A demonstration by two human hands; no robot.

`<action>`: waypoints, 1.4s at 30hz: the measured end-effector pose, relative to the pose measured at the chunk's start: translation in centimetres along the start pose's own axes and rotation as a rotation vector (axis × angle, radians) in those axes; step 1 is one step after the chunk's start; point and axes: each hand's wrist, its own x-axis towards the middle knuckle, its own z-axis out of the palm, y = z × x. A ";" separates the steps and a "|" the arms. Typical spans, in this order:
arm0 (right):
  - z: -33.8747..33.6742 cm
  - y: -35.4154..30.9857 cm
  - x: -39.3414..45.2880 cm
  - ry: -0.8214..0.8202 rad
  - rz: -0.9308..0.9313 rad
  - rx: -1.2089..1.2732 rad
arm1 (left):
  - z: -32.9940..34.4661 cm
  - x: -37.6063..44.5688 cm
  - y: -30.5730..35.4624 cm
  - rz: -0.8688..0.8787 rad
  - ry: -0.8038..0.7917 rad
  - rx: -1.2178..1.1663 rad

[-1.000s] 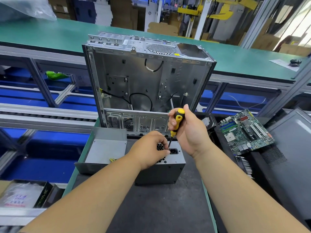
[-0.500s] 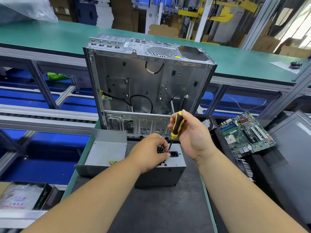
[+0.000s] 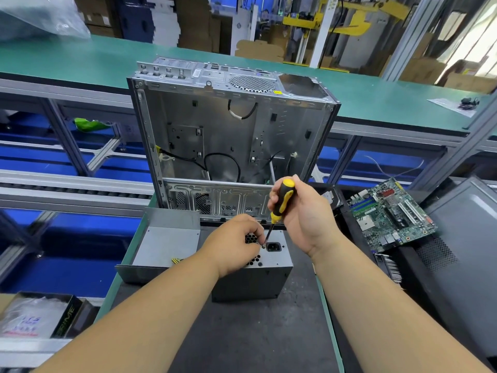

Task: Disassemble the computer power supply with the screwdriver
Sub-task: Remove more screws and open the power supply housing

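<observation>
PSU (image 3: 265,267) is sitting centre-low in frame on the dark mat (image 3: 242,332), socket face up, just in front of the stripped PC case (image 3: 231,130) standing open mid-frame. R hand (image 3: 301,216) is clenching the black/yellow screwdriver (image 3: 281,204) handle, shaft slanting down-left, tip appearing to be landing on a screw just left of the power socket (image 3: 273,246). L hand (image 3: 234,244) is resting over the fan grille, fingers curling in by the shaft near the tip, seemingly steadying it; can't tell if they're actually pinching it or the screw. Step, by my read: backing out a cover screw on the top face. Doing it well: bring the driver nearer upright so the tip is seating square, keep pressing down while turning so it isn't camming out, keep L fingertips guiding w/o blocking the tip, keep L palm weighing the box so it isn't twisting on the mat; catch the screw as it's coming free. Counts: 2 hands, 1 screwdriver, 1 PSU, 1 grey metal cover (image 3: 164,246) lying left of PSU, 1 case, 1 motherboard (image 3: 390,214) at right-centre, 1 power socket. Screws: 1 other showing near the front edge of the top face; remainder too small or hidden under L hand.
</observation>
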 end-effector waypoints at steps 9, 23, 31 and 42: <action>-0.3 0.8 -0.4 -0.024 -0.076 -0.122 | 0.0 0.0 -0.1 -0.009 -0.007 -0.025; -2.0 -1.1 0.0 -0.014 -0.222 -0.107 | -0.2 2.2 0.4 -0.135 -0.139 0.126; -3.9 -1.4 -0.2 -0.018 -0.246 -0.388 | -2.1 5.2 0.9 -0.266 -0.364 0.195; -4.5 1.5 -1.4 -0.172 0.016 -1.293 | -2.1 8.3 0.5 -0.503 -0.663 0.026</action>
